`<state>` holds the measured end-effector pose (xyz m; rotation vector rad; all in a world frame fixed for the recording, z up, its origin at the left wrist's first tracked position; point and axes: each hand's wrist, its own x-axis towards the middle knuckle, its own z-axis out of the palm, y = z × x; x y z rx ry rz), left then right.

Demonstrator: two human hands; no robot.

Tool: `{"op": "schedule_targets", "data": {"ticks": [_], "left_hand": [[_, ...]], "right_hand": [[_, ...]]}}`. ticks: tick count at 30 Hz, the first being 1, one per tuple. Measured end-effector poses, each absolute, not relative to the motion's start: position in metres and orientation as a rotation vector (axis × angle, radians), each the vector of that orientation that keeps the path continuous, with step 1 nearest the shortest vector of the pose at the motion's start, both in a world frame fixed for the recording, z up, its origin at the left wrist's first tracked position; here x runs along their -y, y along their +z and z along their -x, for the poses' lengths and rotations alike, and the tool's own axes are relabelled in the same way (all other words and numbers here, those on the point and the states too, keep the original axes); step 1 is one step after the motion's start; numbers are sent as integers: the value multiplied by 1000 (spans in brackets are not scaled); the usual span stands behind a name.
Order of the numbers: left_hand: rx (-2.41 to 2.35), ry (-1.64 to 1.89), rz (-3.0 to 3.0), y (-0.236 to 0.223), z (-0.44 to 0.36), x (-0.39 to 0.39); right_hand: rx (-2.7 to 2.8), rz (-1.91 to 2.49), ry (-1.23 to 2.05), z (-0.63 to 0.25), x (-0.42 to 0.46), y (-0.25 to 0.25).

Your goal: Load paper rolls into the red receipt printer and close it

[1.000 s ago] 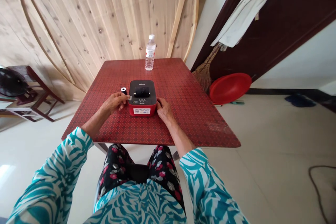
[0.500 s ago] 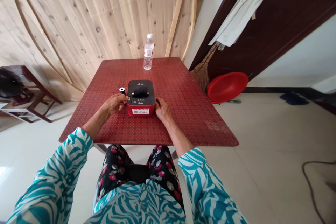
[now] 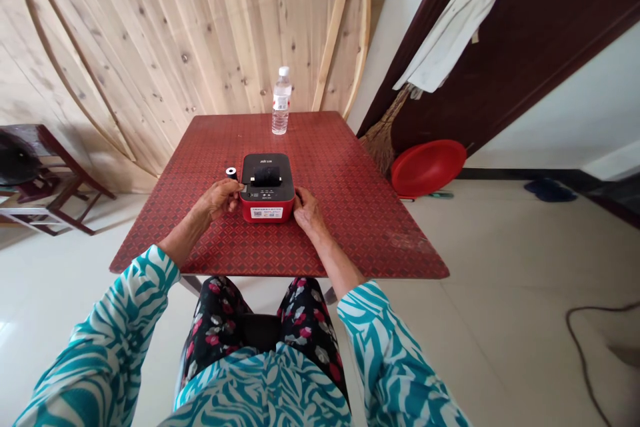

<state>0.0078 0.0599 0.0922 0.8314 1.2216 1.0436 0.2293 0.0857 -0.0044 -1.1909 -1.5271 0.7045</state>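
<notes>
Head view puts the red-and-black printer (image 3: 267, 195) near the middle of the patterned table (image 3: 350, 227), lid down, labelled side toward the person. The left hand (image 3: 219, 199) sits at its 9 o'clock, fingers curled, tips at the grey tab (image 3: 245, 188) on the lid's edge; whether they pinch or merely press it cannot be told. The right hand (image 3: 308, 211) lies against the printer at 4 o'clock, half closed, its grip hidden.

The likeliest trouble is a slide or twist: a pull on the tab toward 9 o'clock, with the right hand only resting lightly, could swing the body round. Fingertips could also slip off so small a tab, or get nipped if the lid shifts. The dark roll (image 3: 231, 174) stands on end at 10 o'clock, right behind the left knuckles, so a sudden release could tip it and send it rolling. The bottle (image 3: 281, 101), near the table's far edge at 12 o'clock, is well out of reach of such a jolt.

Compared with a second ago, the whole scene sits a little further toward 9 o'clock, probably from a turn of the head. Printer, roll and bottle keep their places on the table, and both hands hold nearly the same pose.
</notes>
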Motion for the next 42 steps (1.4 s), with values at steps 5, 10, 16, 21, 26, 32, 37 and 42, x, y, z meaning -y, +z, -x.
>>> {"op": "schedule_targets", "data": {"ticks": [5,10,16,21,26,32,37,42], "left_hand": [[-1176,977,-846,93,-1,-58],[-1195,959,-916,91,0,-63],[-1244,1000,-941,88,-4,-64],[-1281,962,-1048,94,0,-61],[-1396,995,-1276,104,9,-71],[-1483,1075,-1876,122,-4,-102],[-1477,571,-2120,136,-29,-123],[-1590,386,-2150,133,-46,-142]], "right_hand": [[1530,1188,742,-231,-86,-5],[1528,1193,726,-231,-88,-8],[1517,1192,729,-229,-87,-6],[1538,1179,735,-230,-85,-4],[1549,1181,735,-232,-86,-4],[1560,1192,733,-231,-87,-4],[1568,1190,728,-230,-91,-7],[1560,1202,716,-229,-93,-9]]}}
